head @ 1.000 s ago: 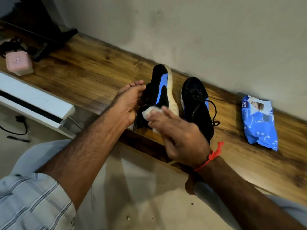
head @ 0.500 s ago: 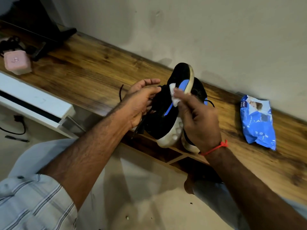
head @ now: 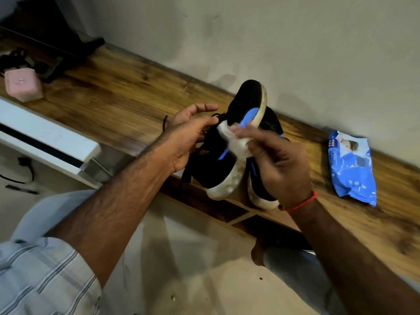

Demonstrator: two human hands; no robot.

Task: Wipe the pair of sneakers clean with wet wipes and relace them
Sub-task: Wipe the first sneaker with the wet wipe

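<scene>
1. Fingers first: the right hand (head: 281, 164) has its fingertips pinched on a crumpled wet wipe (head: 231, 142) and pushes it onto the blue stripe on the side of the lifted sneaker (head: 218, 160). The left hand (head: 188, 137) cups the same shoe from the lace side, thumb and fingers curled round the upper, index finger sticking out a bit.

2. What just changed: a second ago that shoe sat on its side on the wooden shelf (head: 118, 94) with the wipe down near the heel. Now it's up off the wood, toe pointing up toward the wall, heel low, and the wipe has travelled up to mid-side. So the scrubbing has gone from the sole edge to the side panel.

3. The second sneaker (head: 270, 123) sits flat on the shelf, right behind the lifted one and mostly hidden by it.

4. A loose black lace (head: 164, 123) dangles just left of the lifted sneaker, so my guess is relacing comes later.

5. The blue wipes pack (head: 350, 167) lies on the shelf, well right of the lifted sneaker. A pink box (head: 22, 85) is far off to its left.

6. My read: still early, one shoe partway cleaned, the other seemingly waiting.
</scene>
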